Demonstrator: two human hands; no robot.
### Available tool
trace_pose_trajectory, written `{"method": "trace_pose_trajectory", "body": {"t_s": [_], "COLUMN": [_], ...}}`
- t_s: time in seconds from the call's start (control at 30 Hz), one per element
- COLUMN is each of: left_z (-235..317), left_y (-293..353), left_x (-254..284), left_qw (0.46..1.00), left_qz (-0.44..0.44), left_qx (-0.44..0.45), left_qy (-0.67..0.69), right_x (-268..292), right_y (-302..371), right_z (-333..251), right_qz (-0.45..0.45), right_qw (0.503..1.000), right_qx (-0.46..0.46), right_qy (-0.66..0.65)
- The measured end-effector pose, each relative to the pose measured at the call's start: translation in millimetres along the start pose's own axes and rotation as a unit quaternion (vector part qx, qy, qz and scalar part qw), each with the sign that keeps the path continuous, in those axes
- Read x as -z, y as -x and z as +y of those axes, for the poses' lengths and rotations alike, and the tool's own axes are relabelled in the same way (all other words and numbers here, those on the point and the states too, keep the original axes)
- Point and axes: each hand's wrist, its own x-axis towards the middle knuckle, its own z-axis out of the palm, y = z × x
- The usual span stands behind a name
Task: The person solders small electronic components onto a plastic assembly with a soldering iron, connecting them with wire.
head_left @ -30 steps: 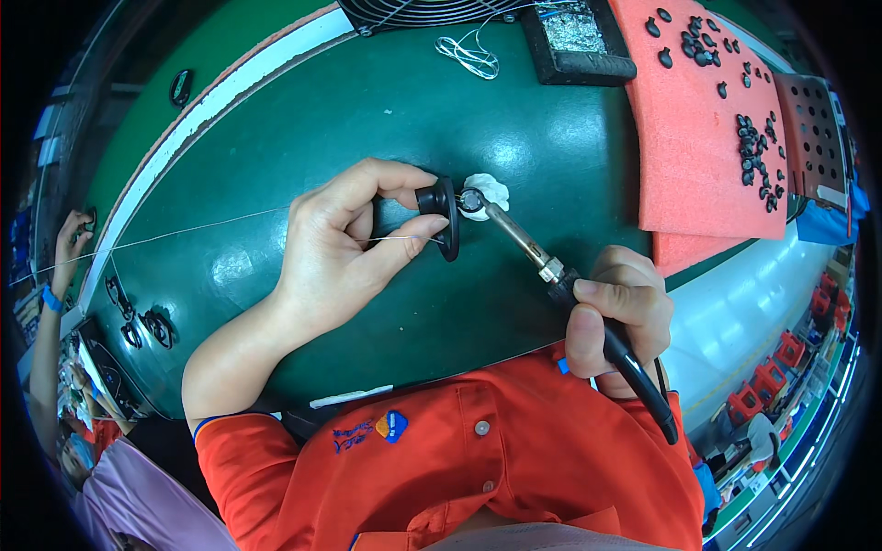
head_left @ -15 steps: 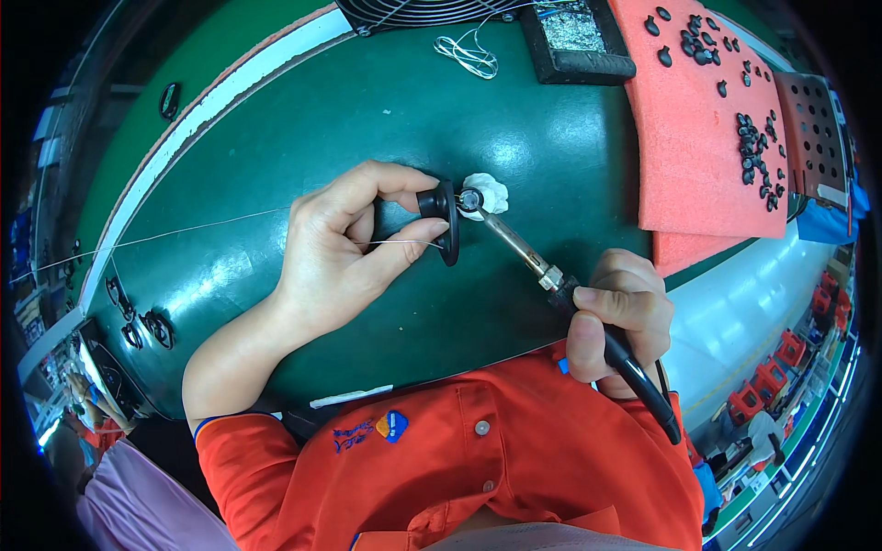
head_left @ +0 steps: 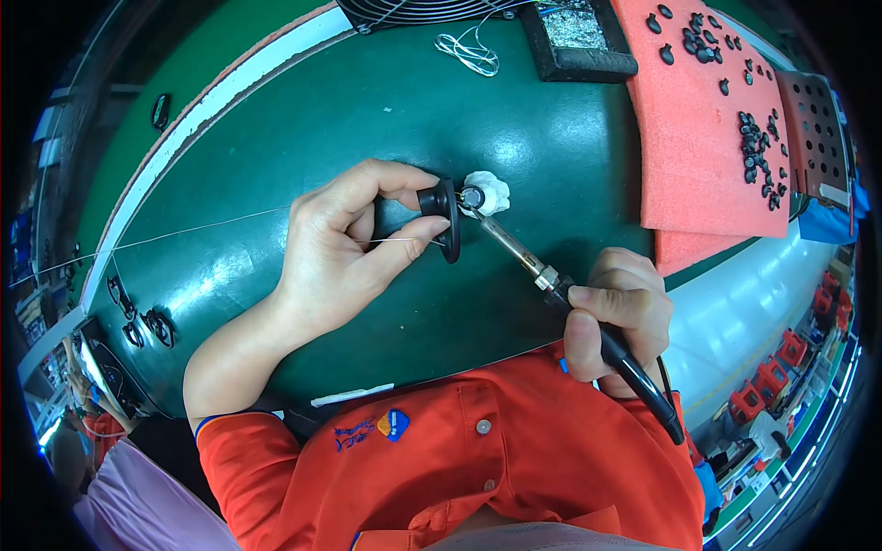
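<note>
My left hand (head_left: 344, 239) pinches a small black round part (head_left: 445, 213) between thumb and fingers, together with a thin strand of solder wire (head_left: 211, 228) that runs off to the left. My right hand (head_left: 614, 312) grips the black handle of a soldering iron (head_left: 533, 266). The iron's metal tip reaches the black part, right beside a white lump (head_left: 487, 193) on the green mat (head_left: 367, 119).
A red foam pad (head_left: 698, 138) with several small black parts lies at the right, next to a perforated brown tray (head_left: 813, 129). A black tray (head_left: 574, 37) and a coil of white wire (head_left: 469, 50) sit at the far edge. Black rings (head_left: 138, 317) lie at the left.
Both hands hold nearly the same pose. The iron's tip has stayed at the black part.
</note>
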Motion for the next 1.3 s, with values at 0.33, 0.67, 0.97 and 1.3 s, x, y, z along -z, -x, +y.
{"method": "trace_pose_trajectory", "body": {"t_s": [0.33,0.67,0.97,1.3], "left_z": [-0.3,1.8,2.1,9.3], "left_y": [-0.1,-0.3,-2.8,-1.4], "left_x": [0.2,-1.8,-2.9,3.1], "left_qw": [1.0,1.0,1.0,0.999], "left_qz": [0.001,-0.001,0.002,-0.003], "left_qx": [0.001,-0.003,-0.011,0.005], "left_qy": [0.002,-0.009,-0.023,-0.053], "right_x": [-1.7,2.1,10.2,88.9], "right_y": [-1.6,1.7,3.2,-11.8], "right_z": [0.0,-0.4,-1.1,17.8], "right_qz": [0.002,-0.002,0.024,0.168], "right_qw": [1.0,1.0,1.0,0.894], "right_qx": [0.0,-0.011,-0.001,-0.196], "right_qy": [-0.005,0.007,0.013,0.366]}}
